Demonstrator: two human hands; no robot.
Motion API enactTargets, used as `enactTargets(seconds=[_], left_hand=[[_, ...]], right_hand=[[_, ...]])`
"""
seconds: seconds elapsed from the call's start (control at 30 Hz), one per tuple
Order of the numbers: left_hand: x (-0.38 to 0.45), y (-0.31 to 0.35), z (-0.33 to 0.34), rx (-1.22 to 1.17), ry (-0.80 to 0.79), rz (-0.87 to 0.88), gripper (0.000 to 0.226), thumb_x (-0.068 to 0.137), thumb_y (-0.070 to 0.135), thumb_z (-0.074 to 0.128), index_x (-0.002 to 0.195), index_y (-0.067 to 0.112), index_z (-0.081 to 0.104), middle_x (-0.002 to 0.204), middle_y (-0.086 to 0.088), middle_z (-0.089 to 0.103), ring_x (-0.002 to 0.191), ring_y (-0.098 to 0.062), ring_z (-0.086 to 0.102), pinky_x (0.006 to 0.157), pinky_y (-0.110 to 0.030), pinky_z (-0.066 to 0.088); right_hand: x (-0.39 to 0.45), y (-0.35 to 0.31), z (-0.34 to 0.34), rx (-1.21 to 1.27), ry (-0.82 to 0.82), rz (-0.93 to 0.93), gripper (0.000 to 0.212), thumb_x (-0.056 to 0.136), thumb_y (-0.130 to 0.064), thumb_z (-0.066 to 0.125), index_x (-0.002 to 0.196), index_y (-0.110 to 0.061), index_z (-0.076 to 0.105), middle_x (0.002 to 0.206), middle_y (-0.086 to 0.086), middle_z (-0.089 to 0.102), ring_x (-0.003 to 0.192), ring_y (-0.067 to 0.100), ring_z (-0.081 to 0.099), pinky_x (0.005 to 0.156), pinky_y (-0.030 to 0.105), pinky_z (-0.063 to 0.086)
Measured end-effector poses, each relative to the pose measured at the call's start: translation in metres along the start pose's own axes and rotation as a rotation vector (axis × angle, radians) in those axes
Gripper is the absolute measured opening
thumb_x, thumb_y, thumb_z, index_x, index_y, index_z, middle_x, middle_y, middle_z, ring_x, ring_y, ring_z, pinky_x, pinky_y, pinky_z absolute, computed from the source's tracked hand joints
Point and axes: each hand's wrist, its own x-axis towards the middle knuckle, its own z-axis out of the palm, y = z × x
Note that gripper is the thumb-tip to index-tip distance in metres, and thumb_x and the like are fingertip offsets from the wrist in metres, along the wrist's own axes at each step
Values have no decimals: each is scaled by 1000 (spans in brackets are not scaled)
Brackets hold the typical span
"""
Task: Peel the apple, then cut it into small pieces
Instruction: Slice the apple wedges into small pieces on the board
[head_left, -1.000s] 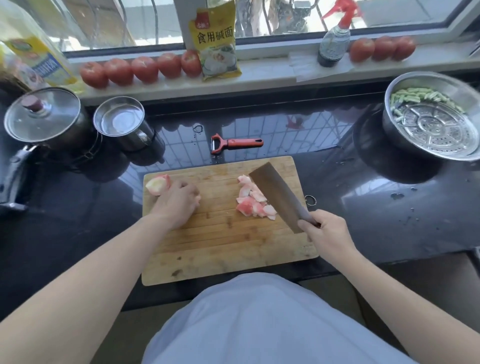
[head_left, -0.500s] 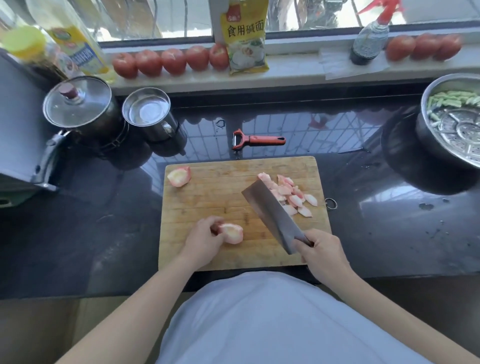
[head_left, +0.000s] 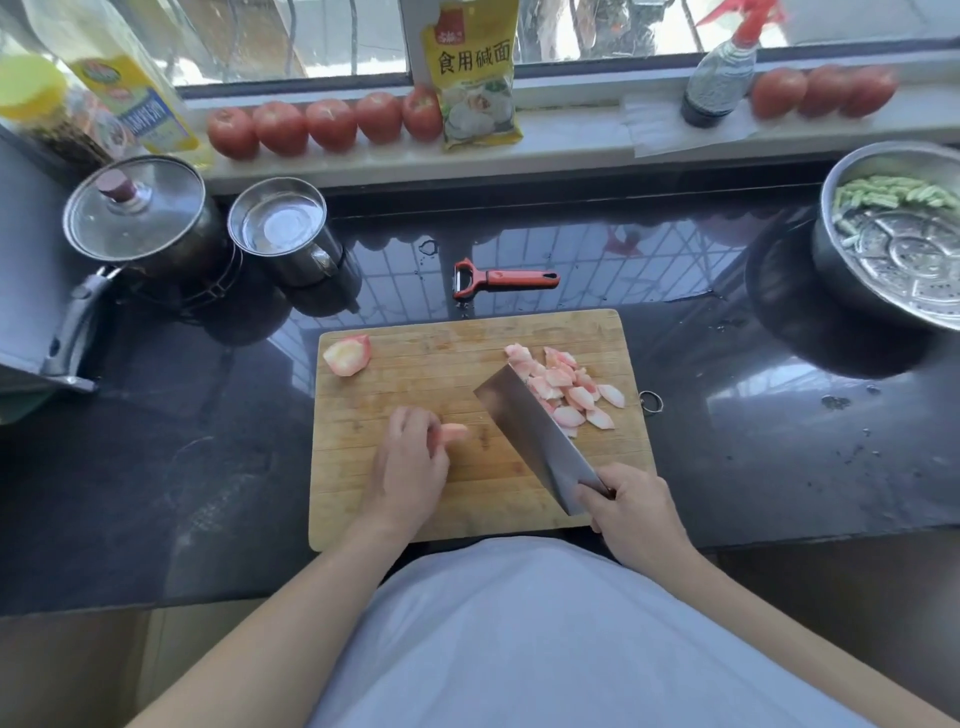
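Observation:
A wooden cutting board (head_left: 415, 499) lies on the dark counter in front of me. My left hand (head_left: 410, 467) holds a peeled pinkish apple chunk (head_left: 453, 432) down on the board's middle; most of the chunk is hidden under my fingers. My right hand (head_left: 631, 506) grips the handle of a cleaver (head_left: 535, 436), whose blade slants up to the left beside the chunk. Several small cut apple pieces (head_left: 569, 392) lie in a pile at the board's right, partly behind the blade. Another apple chunk (head_left: 347, 355) sits at the board's far left corner.
A red peeler (head_left: 501, 279) lies just beyond the board. A lidded pot (head_left: 137, 218) and a steel cup (head_left: 283, 231) stand at the back left. A steel bowl (head_left: 904, 239) with a steamer rack and green vegetable bits sits at the right. Tomatoes (head_left: 327, 124) line the windowsill.
My left hand took an apple chunk from the board's far left and brought it to the middle. The cleaver swung from the cut pile towards that chunk.

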Motion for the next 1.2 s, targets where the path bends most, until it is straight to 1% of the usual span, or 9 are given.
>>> enactTargets(seconds=[0.13, 0.23, 0.4, 0.57, 0.73, 0.83, 1.0, 1.1, 1.2], left_hand=[[-15, -23, 6, 221, -35, 201, 17, 92, 7, 70, 87, 14, 55, 101, 3, 49, 87, -16, 44, 67, -38, 51], [-19, -26, 8, 126, -42, 149, 22, 89, 12, 75, 87, 18, 54, 100, 7, 49, 89, -13, 44, 71, -31, 47], [-7, -22, 6, -19, -70, 63, 21, 95, 26, 72, 115, 23, 66, 112, 13, 54, 105, -11, 51, 87, -30, 46], [-19, -10, 14, 27, -149, 61, 20, 92, 22, 75, 108, 21, 64, 108, 12, 49, 101, -12, 49, 83, -29, 47], [-21, -6, 15, -48, -150, -85, 19, 95, 32, 70, 107, 25, 58, 105, 7, 50, 95, -16, 52, 81, -36, 50], [-20, -1, 12, -68, -167, -147, 18, 95, 33, 68, 108, 25, 57, 105, 6, 50, 94, -16, 54, 81, -38, 50], [-25, 5, 15, 10, -157, -134, 17, 100, 39, 59, 101, 23, 53, 105, 6, 48, 92, -20, 55, 78, -43, 52], [-24, 11, 17, 71, -126, -81, 21, 103, 40, 54, 94, 22, 52, 103, 5, 49, 85, -22, 56, 73, -41, 49], [-25, 14, 19, 49, -82, -106, 19, 103, 35, 57, 90, 22, 52, 99, 7, 49, 81, -20, 54, 67, -35, 40]], right_hand=[[-1, 0, 2, -41, -21, -7, 27, 86, -24, 62, 60, -17, 56, 65, -2, 60, 72, 26, 60, 71, 46, 52], [0, -2, 2, -52, -45, -16, 27, 89, -22, 62, 63, -15, 58, 68, -1, 61, 73, 25, 60, 71, 45, 50], [-1, -7, 5, -98, -65, -71, 31, 93, -20, 59, 64, -11, 56, 69, 4, 62, 72, 26, 61, 68, 44, 50], [2, -11, 5, -146, -50, -145, 33, 96, -22, 55, 68, -6, 52, 67, 6, 61, 69, 26, 60, 64, 43, 47], [3, -9, 8, -201, -73, -183, 34, 96, -21, 56, 65, -9, 52, 66, 3, 60, 66, 22, 58, 59, 37, 41], [4, -6, 8, -228, -99, -223, 33, 97, -20, 56, 68, -6, 54, 67, 5, 61, 67, 24, 60, 59, 38, 42], [7, -3, 16, -267, -65, -374, 44, 96, -17, 55, 60, -22, 31, 57, -2, 47, 62, 30, 53, 55, 38, 33], [7, 2, 20, -317, -39, -486, 38, 93, -13, 58, 66, -23, 33, 59, -3, 45, 56, 32, 51, 49, 39, 38], [3, 4, 23, -342, -22, -546, 43, 86, -8, 65, 65, -23, 31, 55, -8, 35, 45, 23, 38, 40, 27, 21]])
